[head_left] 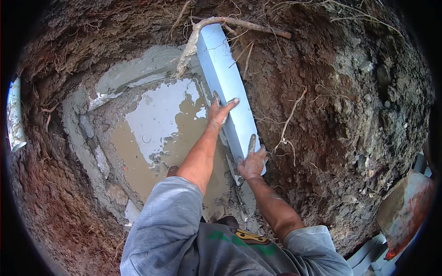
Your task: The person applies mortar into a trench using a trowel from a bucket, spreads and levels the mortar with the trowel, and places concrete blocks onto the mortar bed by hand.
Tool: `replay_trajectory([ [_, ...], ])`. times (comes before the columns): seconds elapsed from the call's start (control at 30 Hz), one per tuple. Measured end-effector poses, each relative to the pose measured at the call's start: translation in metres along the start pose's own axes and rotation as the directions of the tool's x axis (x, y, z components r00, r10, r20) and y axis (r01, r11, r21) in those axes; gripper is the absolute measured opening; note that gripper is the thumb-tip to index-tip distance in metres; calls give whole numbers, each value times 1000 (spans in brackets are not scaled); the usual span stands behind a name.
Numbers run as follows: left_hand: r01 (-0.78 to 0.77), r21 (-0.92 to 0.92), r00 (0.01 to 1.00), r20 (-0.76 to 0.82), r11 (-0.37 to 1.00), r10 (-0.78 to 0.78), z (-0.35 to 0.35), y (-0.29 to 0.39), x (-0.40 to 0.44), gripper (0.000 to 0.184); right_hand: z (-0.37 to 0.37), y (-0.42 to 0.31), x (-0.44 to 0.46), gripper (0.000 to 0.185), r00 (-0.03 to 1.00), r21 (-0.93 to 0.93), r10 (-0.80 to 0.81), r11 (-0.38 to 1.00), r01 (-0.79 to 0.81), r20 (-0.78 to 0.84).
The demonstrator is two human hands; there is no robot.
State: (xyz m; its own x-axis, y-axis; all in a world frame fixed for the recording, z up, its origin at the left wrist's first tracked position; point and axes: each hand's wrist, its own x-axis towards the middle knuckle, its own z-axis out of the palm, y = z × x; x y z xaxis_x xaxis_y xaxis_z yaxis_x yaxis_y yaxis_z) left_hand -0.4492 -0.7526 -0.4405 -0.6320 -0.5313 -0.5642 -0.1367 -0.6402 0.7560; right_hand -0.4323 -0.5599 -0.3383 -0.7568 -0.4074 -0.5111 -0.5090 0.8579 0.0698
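Note:
A long pale lightweight concrete block (231, 78) lies along the right side of a mortared rectangular border in a dug pit. My left hand (222, 112) grips its left edge near the middle, thumb across the top face and fingers against the side. Around the near end of the same block is my right hand (253, 163), with its fingers spread over the edges. Both hands are smeared with wet mortar. Beneath the block runs a strip of grey mortar (247, 200), partly hidden by it. A thick bent root (191, 48) hangs by the block's far end.
Muddy water (184, 124) stands inside the border, whose left side is a mortared wall (76, 117). Steep earth (313, 115) with thin roots rises close on the right. A pipe (15, 115) juts out at far left. A stained panel (405, 211) stands at lower right.

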Motion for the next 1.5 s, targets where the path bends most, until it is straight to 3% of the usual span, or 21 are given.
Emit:
replay_trajectory([
  [0.03, 77, -83, 997, 34, 994, -74, 0, 7, -7, 116, -1, 2, -7, 109, 1000, 11, 5, 1000, -5, -12],
  [0.1, 84, -109, 994, 76, 991, -76, -3, 13, -10, 117, -5, -2, -9, 108, 1000, 31, 25, 999, -25, -8],
  [0.2, 27, 80, 999, -27, 996, -25, -5, 9, -2, 120, -6, -6, -11, 108, 999, 28, 39, 999, -39, -11],
  [0.33, 173, -23, 979, 112, 985, -169, -6, 23, -16, 126, -3, -4, -11, 107, 999, 28, 33, 999, -33, -28],
  [0.43, 28, 104, 999, 15, 994, -29, -10, -3, 2, 125, -2, -10, -8, 105, 998, -8, 60, 998, -60, -23],
  [0.47, -88, 182, 995, -27, 979, 95, -12, -27, 21, 126, -5, -11, -6, 105, 998, -6, 57, 998, -57, -2],
  [0.57, 177, 67, 973, 138, 982, -185, -11, 24, -12, 126, 15, 4, -6, 103, 999, 13, 32, 999, -32, -25],
  [0.6, 124, 35, 980, 150, 992, -128, -10, 21, -6, 110, 10, 3, -8, 104, 997, -19, 11, 1000, -13, -75],
  [0.7, 142, 207, 986, 52, 968, -156, -12, 29, -11, 107, 2, 10, -8, 106, 999, 31, -52, 998, 52, 0],
  [0.77, 210, 171, 975, 41, 963, -220, -10, 27, -19, 110, -9, 25, -11, 107, 985, 182, -139, 976, 120, 99],
  [0.8, 113, 227, 992, 22, 967, -121, -4, 20, -24, 111, -15, 27, -5, 108, 975, 261, -189, 953, 153, 118],
  [0.93, 71, 315, 996, -77, 946, -50, 14, -4, -35, 112, -10, 16, -3, 99, 989, 87, -76, 994, 66, 124],
  [1.0, 68, 299, 998, -30, 952, -62, 7, -9, -35, 109, 0, 16, -5, 97, 996, 32, -74, 997, 72, 56],
  [1.13, 50, 277, 998, 15, 960, -56, 4, 4, -36, 99, -4, 14, -4, 93, 994, 61, -63, 996, 57, 87],
  [1.23, 119, 300, 993, -12, 947, -121, 4, 5, -38, 91, -2, 14, -3, 105, 996, 50, -78, 996, 76, 52],
  [1.3, -14, 359, 996, -78, 933, 44, 5, -5, -37, 93, -12, 8, -7, 105, 993, 56, -54, 997, 48, 105],
  [1.4, 75, 183, 997, 18, 980, -79, 5, 10, -44, 99, -16, 8, 0, 106, 995, 67, -46, 997, 41, 83],
  [1.43, 79, 224, 997, -6, 971, -80, 7, 10, -48, 101, -13, 10, -7, 106, 996, 77, -43, 996, 37, 74],
  [1.47, 81, 270, 997, -29, 960, -76, 6, 3, -47, 103, -22, 8, -8, 106, 980, 79, 1, 997, -17, 199],
  [1.5, 64, 316, 998, -46, 947, -52, 5, -1, -35, 104, -32, 6, -9, 106, 974, 87, -1, 996, -20, 224],
])
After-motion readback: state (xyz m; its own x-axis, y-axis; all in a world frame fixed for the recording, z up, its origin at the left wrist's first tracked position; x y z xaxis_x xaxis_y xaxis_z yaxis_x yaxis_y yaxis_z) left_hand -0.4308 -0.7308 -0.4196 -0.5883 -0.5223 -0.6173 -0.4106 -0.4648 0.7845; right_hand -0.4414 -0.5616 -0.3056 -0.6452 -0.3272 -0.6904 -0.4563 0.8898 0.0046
